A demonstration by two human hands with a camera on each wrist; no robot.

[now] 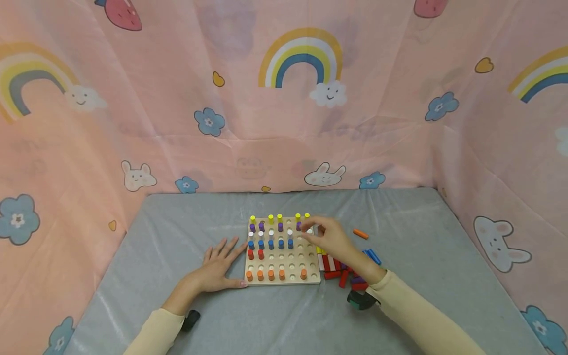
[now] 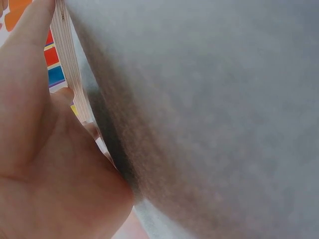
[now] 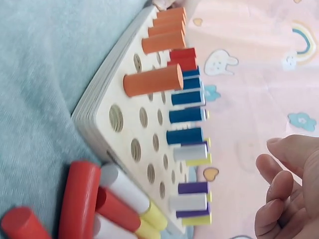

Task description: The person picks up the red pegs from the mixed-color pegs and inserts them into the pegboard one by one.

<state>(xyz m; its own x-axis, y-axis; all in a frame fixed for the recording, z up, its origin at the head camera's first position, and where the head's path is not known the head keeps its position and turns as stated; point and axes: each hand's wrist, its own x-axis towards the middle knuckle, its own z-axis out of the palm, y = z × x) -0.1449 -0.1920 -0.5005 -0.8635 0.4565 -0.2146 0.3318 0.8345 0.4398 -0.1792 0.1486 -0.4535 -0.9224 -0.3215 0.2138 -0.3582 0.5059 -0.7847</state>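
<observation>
A wooden pegboard (image 1: 284, 281) lies on the table with rows of pegs standing in its holes: yellow at the back, then purple, white, blue, red and, in front, orange (image 3: 153, 80). My left hand (image 1: 217, 271) rests flat with fingers spread along the board's left side, its thumb at the near left corner. Over the board's back right part hovers my right hand (image 1: 330, 239), close to a purple peg (image 1: 299, 226) and a white peg (image 1: 309, 230). Its fingers are loosely bent, thumb apart from them, and no peg shows between them in the right wrist view.
Loose pegs lie in a pile right of the board, among them a red peg (image 3: 79, 199) and a white peg (image 3: 124, 186). Farther right are blue pegs (image 1: 374, 256) and one orange peg (image 1: 361, 233). A pink patterned cloth (image 1: 284, 148) hangs behind the grey table (image 1: 199, 212).
</observation>
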